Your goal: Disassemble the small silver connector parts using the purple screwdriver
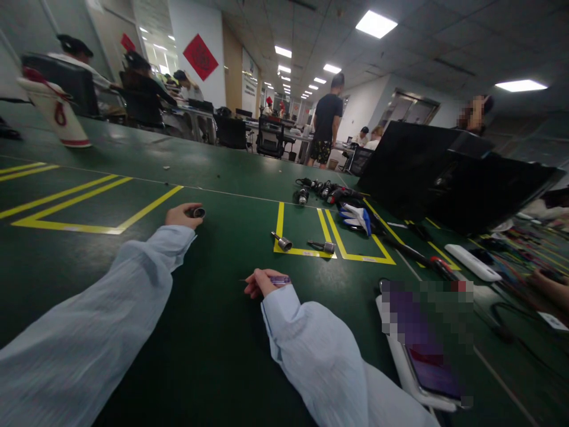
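My left hand (181,216) is closed round a short metal cylinder (198,213) with a round, hollow-looking end facing right. Over the green table, my right hand (261,282) grips a slim screwdriver (281,280) with a clear purplish handle, its thin shaft pointing left. Beyond that hand lie two metal hole-saw-like bits, each a cup on a shank: one bit (283,241) inside a yellow-taped box, the other bit (328,247) across the tape beside it. Neither hand touches them.
Cables and black parts (303,196) lie at the back, near a blue-and-white glove (355,217). Monitors (409,172) stand to the right. A phone (429,350) lies front right, and a white cup (60,112) stands far left. Another person's hand (551,287) shows at the right edge.
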`<control>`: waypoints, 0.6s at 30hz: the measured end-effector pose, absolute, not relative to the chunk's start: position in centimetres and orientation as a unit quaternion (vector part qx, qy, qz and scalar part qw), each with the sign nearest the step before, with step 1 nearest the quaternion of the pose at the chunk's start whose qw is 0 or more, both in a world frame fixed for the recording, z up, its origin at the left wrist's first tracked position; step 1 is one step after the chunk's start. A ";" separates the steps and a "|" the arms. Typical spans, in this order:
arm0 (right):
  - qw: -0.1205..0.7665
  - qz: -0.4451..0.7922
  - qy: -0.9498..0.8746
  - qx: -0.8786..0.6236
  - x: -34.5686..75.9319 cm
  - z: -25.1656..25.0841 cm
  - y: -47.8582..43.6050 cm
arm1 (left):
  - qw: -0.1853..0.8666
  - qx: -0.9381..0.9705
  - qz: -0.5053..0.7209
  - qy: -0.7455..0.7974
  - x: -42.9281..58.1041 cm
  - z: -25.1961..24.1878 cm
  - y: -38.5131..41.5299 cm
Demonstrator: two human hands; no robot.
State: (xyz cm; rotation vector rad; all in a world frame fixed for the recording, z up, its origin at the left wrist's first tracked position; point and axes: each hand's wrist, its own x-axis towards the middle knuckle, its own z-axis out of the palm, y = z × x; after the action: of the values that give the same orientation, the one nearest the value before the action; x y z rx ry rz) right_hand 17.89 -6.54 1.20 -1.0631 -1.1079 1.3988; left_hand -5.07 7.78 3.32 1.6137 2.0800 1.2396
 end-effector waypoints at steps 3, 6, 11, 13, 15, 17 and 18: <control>0.508 0.586 -0.457 -0.436 17.9 1.1 -6.4 | 0.102 0.573 0.405 0.705 -4.8 2.9 7.9; 0.508 0.590 -0.456 -0.431 18.0 1.2 -6.4 | 0.035 0.637 0.356 0.683 -3.9 2.7 7.7; 0.505 0.597 -0.451 -0.431 18.3 1.7 -6.7 | -0.021 0.784 0.261 0.563 -0.4 2.8 5.4; 0.490 0.597 -0.461 -0.436 18.6 2.0 -7.0 | -0.033 0.832 0.231 0.503 1.2 2.8 3.9; 0.473 0.596 -0.473 -0.445 18.9 2.2 -7.4 | -0.046 0.855 0.224 0.466 2.7 2.9 2.4; 0.471 0.594 -0.470 -0.452 19.2 2.3 -7.7 | -0.042 0.869 0.228 0.436 3.8 3.0 1.0; 0.477 0.595 -0.464 -0.450 19.4 2.4 -7.8 | -0.032 0.873 0.231 0.429 4.2 3.0 0.3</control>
State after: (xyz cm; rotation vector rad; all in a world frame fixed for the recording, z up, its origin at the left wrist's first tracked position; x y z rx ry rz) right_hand 19.41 -7.84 2.38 -1.1003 -1.1329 1.4543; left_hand 4.18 0.30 3.00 2.7983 1.3754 0.7419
